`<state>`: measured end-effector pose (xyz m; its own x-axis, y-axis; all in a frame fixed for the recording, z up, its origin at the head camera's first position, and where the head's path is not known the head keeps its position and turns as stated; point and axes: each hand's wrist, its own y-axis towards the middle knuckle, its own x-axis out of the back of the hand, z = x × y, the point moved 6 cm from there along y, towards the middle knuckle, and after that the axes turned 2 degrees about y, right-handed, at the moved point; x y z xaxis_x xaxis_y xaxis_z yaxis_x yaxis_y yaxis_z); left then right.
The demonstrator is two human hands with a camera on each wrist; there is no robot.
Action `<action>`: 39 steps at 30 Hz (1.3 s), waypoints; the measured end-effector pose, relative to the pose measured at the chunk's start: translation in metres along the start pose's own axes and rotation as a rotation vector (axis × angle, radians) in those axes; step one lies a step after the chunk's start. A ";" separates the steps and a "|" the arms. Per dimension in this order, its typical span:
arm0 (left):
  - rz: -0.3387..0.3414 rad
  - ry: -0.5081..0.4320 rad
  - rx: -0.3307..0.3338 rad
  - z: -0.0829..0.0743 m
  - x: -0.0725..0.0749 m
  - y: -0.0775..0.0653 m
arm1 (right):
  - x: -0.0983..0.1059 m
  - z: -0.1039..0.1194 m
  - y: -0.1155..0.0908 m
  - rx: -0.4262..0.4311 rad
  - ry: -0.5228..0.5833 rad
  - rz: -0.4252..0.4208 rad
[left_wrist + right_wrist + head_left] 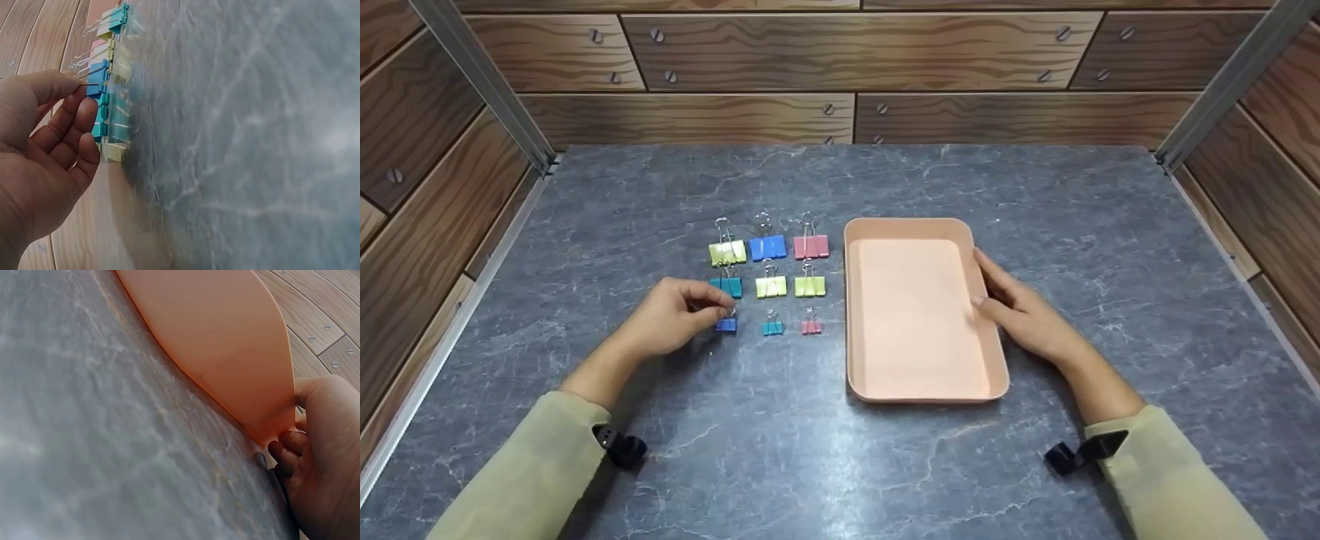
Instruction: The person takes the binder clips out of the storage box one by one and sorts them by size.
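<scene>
Between thumb and forefinger, my left hand (pixel 673 319) pinches the wire handles of a small blue binder clip (pixel 726 325), at the near left of several binder clips. The left wrist view shows the same blue clip (pixel 98 80) at the fingertips. Beside it in the near row are a small teal clip (pixel 772 328) and a small pink clip (pixel 811 327). A peach tray (pixel 851 315) lies to the right of the clips, with nothing in it. My right hand (pixel 1027 319) grips its right wall, thumb over the rim and fingers outside.
The middle row has a teal clip (pixel 727 286) and two yellow-green clips, one of them nearest the tray (pixel 810 286). Behind stand larger yellow (pixel 727 252), blue (pixel 767 247) and pink (pixel 811 246) clips. Wood-patterned walls (pixel 855 52) enclose the grey marbled table (pixel 750 450).
</scene>
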<state>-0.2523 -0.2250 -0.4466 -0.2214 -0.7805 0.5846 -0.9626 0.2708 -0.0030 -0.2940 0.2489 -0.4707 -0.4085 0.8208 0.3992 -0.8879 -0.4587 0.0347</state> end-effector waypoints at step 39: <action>-0.191 0.160 -0.028 -0.005 0.023 -0.012 | 0.016 0.013 0.000 0.003 -0.216 -0.100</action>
